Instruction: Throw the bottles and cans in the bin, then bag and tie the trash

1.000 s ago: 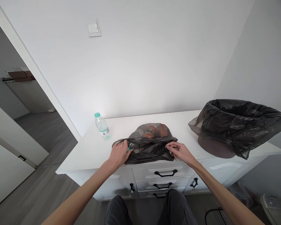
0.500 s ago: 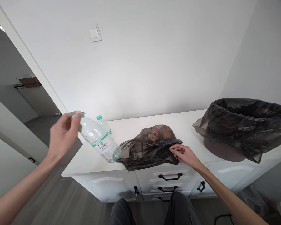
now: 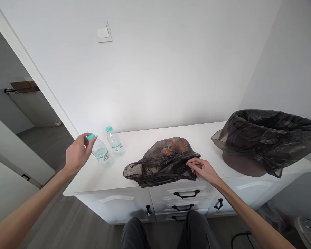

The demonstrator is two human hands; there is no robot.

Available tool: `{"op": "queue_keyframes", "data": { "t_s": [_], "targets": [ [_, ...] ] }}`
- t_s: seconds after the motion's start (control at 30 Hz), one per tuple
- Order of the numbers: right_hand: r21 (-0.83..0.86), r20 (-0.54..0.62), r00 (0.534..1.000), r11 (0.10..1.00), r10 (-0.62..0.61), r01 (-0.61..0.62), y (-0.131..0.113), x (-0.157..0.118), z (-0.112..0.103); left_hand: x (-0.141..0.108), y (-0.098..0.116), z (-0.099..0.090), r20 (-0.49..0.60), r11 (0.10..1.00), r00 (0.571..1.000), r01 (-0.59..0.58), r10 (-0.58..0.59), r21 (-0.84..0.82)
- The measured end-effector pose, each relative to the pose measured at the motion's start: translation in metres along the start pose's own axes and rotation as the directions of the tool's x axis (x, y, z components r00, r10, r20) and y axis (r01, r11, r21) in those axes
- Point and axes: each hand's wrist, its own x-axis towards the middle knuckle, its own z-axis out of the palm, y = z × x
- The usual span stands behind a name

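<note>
While the left hand [image 3: 79, 153] grips a clear plastic water bottle [image 3: 101, 154] by its turquoise cap, thumb on one side and forefinger on the other, the right hand [image 3: 201, 169] pinches the gathered edge of a dark translucent plastic bag [image 3: 158, 167], thumb and fingertips drawn close together. From where I stand, the gripped bottle looks set down toward the left end of the white cabinet top [image 3: 134, 140], its base just beside a second water bottle [image 3: 115, 143] with the same turquoise cap and a banded label. That second one stands a little nearer the wall, clear of the fingers.

The bag lies slumped in the middle of the cabinet top, its crumpled mouth turned toward the person and reaching the front edge, right above the drawers. Rounded orange things with dark markings [image 3: 169, 148] show through its film at the back; I can't tell from here exactly what they are. Well off to the right, a brownish bin [image 3: 242, 164] stands on the same top, with a wide black liner [image 3: 266, 138] draped over its rim and flaring outward. Up on the wall, I see a white light switch [image 3: 103, 33].
</note>
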Motion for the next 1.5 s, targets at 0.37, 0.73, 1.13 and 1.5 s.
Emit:
{"op": "queue_keyframes", "data": {
  "t_s": [0.37, 0.73, 1.13, 1.5],
  "targets": [
    [-0.024, 0.01, 1.0, 1.0, 0.0, 0.0, -0.007, -0.001, 0.001, 0.006, 0.01, 0.008, 0.07, 0.997, 0.994, 0.082, -0.08, -0.018],
    [0.016, 0.021, 1.0, 1.0, -0.009, 0.009, -0.008, -0.002, 0.0, -0.097, 0.151, 0.053, 0.468, 0.705, 0.537, -0.435, 0.702, -0.56],
    [0.109, -0.034, 0.998, 0.993, 0.055, -0.051, -0.015, 0.002, 0.001, -0.081, 0.229, 0.12, 0.412, 0.9, 0.802, -0.414, 0.432, -0.137],
    [0.106, -0.021, 1.0, 0.994, 0.012, -0.01, -0.012, 0.006, -0.003, -0.068, 0.269, 0.163, 0.477, 0.93, 0.816, -0.366, 0.327, -0.012]
  ]
}}
